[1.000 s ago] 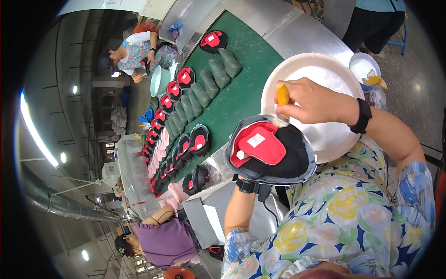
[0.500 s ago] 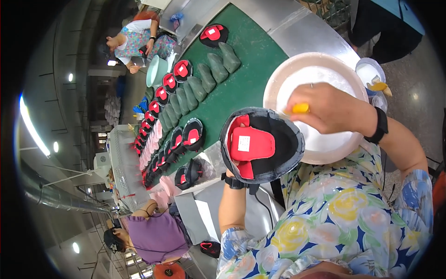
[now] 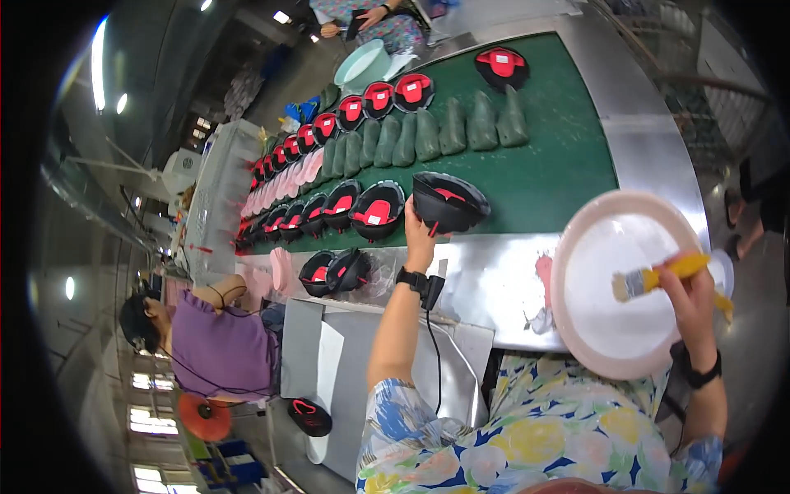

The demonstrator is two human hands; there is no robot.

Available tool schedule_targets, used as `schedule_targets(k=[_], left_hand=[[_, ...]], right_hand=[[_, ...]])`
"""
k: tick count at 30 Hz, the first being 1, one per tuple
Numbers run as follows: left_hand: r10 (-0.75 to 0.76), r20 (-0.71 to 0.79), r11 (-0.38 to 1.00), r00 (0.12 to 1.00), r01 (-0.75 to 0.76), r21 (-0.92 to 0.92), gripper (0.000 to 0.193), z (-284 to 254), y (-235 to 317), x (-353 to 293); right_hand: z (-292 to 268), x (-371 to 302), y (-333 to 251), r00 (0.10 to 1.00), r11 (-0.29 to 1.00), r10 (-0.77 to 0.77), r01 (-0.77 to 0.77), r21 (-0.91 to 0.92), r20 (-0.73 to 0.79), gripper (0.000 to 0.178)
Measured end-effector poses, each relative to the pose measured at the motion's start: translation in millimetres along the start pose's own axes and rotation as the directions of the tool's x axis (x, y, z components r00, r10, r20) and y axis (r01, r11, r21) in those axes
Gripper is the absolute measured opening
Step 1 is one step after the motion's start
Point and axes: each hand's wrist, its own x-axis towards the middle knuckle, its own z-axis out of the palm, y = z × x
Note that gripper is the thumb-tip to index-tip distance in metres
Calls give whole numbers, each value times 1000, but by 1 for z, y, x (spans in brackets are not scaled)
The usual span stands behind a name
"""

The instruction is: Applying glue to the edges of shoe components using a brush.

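A black shoe upper [image 3: 448,204] with red lining is in my left hand [image 3: 420,236], fingers closed on its near side. It is tilted over the near edge of the green work surface [image 3: 543,177], beside a row of similar uppers [image 3: 377,210]. My right hand [image 3: 695,306] grips the yellow handle of a paintbrush [image 3: 658,277]. The brush's pale bristles hang above the white liquid in a round, pale pink basin [image 3: 568,317]. From this view I cannot tell whether the bristles touch the liquid.
Dark green foot-shaped pieces [image 3: 428,136] and pink ones [image 3: 284,181] form a middle row, with more red-lined uppers [image 3: 413,92] behind. Two uppers [image 3: 329,272] lie on the near metal ledge. A person in purple [image 3: 218,354] sits at left; another works beyond a mint basin [image 3: 362,66].
My left hand has carried the upper away from the basin to the green surface, tipping it. My right hand and the brush have moved apart from it, over the basin. The view has turned.
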Motion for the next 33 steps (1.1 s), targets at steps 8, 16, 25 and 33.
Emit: schedule_targets(k=[8,16,25,33], left_hand=[[-47,-419,878,907,237,415,63,-155,-99,14],[532,-394,412,749,177,894,46,-243,45,-111],[583,-697,263,-419,908,-326,95,-420,35,-504],[-1,-1000,336,-1,942,-2,71,-323,19,-398]], right_hand=[[27,24,6,968,995,103,-100,-27,231,12],[-9,57,30,970,943,-47,121,-309,237,20],[-2,79,32,920,938,6,130,-320,391,20],[-17,36,17,982,911,-10,86,-404,187,19]])
